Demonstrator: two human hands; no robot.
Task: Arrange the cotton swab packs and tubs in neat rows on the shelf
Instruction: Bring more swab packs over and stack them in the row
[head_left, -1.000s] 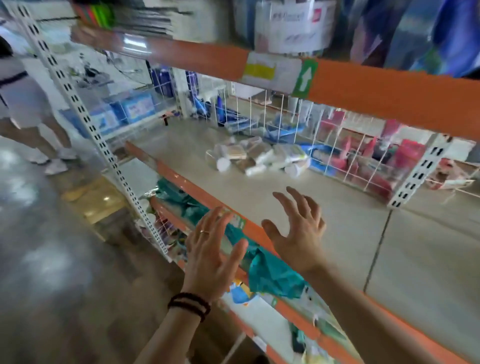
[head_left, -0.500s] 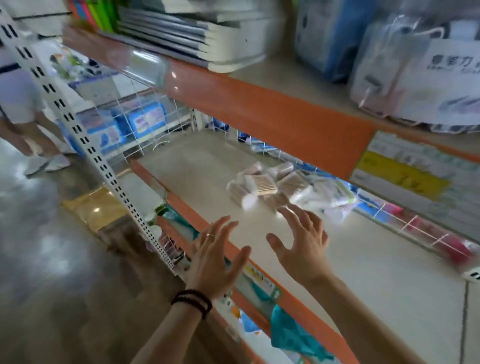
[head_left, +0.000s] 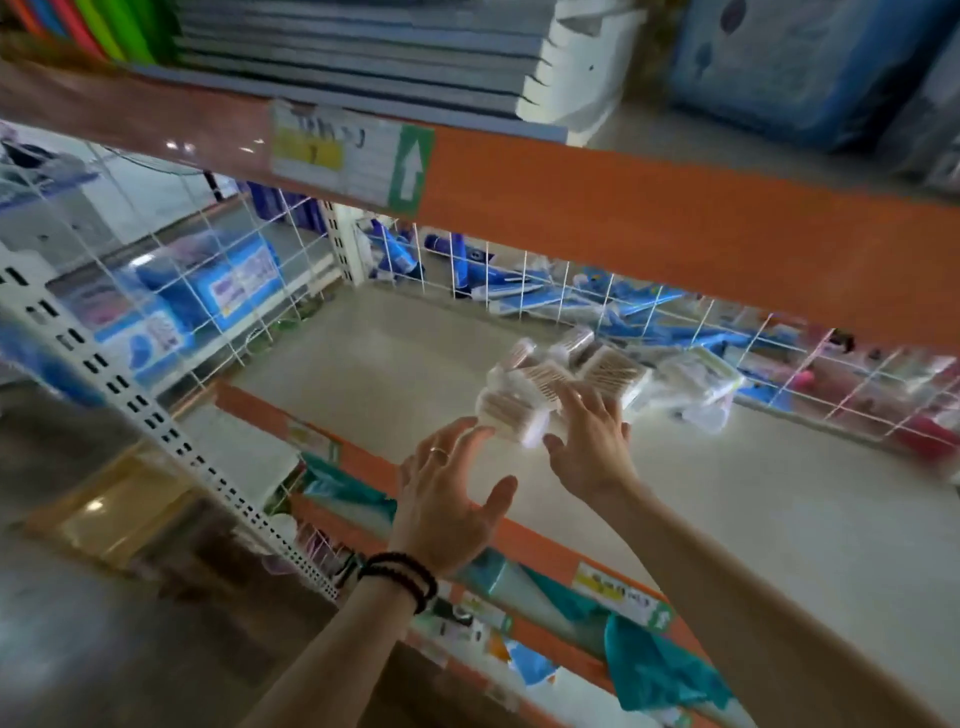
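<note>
On shelf (head_left: 395, 364) | both hands (fingers spread) reaching swab packs (head_left: 524, 400)

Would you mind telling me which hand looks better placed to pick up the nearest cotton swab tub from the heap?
Probably the right hand: its spread fingers already reach the nearest cotton swab tub at the heap's front. The left hand is open too, but sits nearer the shelf edge, only its fingertips near the tub.

left hand (head_left: 447, 499) outstretched, fingers spread, right hand (head_left: 592, 441) likewise
</note>
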